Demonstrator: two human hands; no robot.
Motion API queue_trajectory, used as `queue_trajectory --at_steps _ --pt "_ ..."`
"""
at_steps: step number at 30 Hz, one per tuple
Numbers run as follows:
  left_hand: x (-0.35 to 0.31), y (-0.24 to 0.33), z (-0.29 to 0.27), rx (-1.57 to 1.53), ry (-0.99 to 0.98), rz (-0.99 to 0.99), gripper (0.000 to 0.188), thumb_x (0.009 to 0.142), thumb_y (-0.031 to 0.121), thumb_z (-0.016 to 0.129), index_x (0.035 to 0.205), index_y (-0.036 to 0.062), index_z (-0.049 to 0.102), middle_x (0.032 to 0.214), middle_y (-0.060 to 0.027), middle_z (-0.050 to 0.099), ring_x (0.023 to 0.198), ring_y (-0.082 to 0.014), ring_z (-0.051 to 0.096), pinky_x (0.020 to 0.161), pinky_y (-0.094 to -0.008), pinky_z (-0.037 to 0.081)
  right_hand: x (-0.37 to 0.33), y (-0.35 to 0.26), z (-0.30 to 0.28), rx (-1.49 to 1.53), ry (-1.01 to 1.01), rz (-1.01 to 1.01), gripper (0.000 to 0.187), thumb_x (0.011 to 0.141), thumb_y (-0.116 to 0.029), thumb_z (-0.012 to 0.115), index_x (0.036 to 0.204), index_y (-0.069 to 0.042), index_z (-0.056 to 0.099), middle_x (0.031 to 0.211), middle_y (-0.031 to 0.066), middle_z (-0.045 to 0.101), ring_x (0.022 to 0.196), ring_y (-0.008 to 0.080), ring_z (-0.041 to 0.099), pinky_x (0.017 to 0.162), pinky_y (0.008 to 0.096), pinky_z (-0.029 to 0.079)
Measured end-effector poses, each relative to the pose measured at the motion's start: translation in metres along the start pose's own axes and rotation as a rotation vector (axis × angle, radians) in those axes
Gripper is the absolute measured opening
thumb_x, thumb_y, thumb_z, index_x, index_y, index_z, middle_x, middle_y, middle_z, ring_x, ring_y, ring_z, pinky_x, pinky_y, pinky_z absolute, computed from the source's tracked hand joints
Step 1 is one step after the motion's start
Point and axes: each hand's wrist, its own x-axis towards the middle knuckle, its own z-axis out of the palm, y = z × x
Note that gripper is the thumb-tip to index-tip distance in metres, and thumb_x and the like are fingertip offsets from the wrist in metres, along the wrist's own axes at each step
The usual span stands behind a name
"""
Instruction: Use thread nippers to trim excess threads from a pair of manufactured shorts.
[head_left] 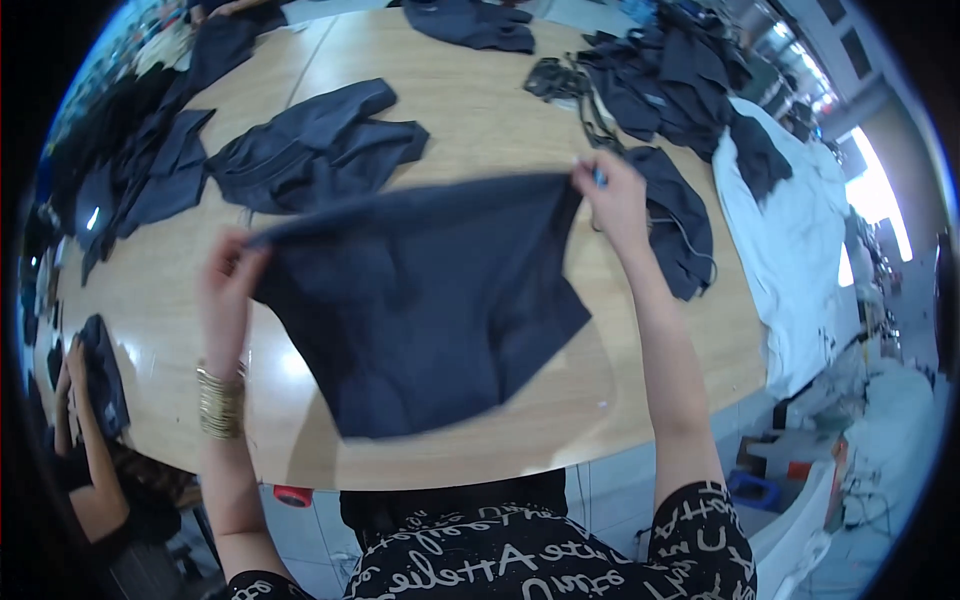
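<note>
A dark navy garment (pixel 430 300) is stretched by its top edge between my two hands, over the near part of the table. Its exact kind cannot be told; the lower part hangs loose and is slightly blurred. My left hand (pixel 230 270), with gold bangles (pixel 220 402) at the wrist, is closed on the upper left corner. Higher up, my right hand (pixel 612 195) pinches the upper right corner. Something small and blue (pixel 599 177) shows at the right hand's fingers, too little of it visible to name.
Dark garments lie on the wooden table (pixel 470 125): one (pixel 320 150) beyond my hands, a heap (pixel 660 70) at far right, more (pixel 150 170) at left. White cloth (pixel 785 230) drapes over the right edge. Another person's arms (pixel 95 440) are at lower left, handling dark cloth.
</note>
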Motion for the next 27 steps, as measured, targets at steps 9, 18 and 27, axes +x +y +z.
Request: queue_trajectory --at_steps 9,18,27 --pt "-0.02 0.056 -0.043 0.335 -0.043 0.588 0.03 0.074 -0.008 0.064 0.103 0.0015 0.06 0.104 -0.0108 0.061 0.099 -0.0204 0.059 0.086 -0.0314 0.048 -0.059 -0.05 -0.09 0.176 0.066 -0.274 0.017 0.077 0.004 0.062 0.092 -0.004 0.064 0.101 0.0057 0.064 0.084 0.0145 0.062 0.071 0.025 0.047" --pt "-0.108 0.011 0.003 0.291 -0.444 -0.008 0.022 0.076 0.005 0.067 0.098 0.0078 0.066 0.104 -0.0069 0.063 0.094 -0.0203 0.06 0.074 -0.0287 0.047 -0.169 0.019 -0.063 -0.104 -0.225 0.147 0.016 0.075 0.001 0.068 0.09 -0.001 0.062 0.104 0.0092 0.063 0.089 0.0233 0.063 0.072 0.031 0.049" --pt "-0.095 -0.033 0.024 0.486 0.114 -0.062 0.046 0.08 0.02 0.07 0.123 0.0119 0.055 0.119 -0.0095 0.056 0.104 -0.0221 0.057 0.08 -0.0331 0.05 -0.128 0.007 -0.04 -0.03 -0.149 0.248 0.021 0.079 -0.012 0.069 0.097 -0.002 0.063 0.098 0.0096 0.063 0.084 0.0252 0.063 0.075 0.0308 0.048"
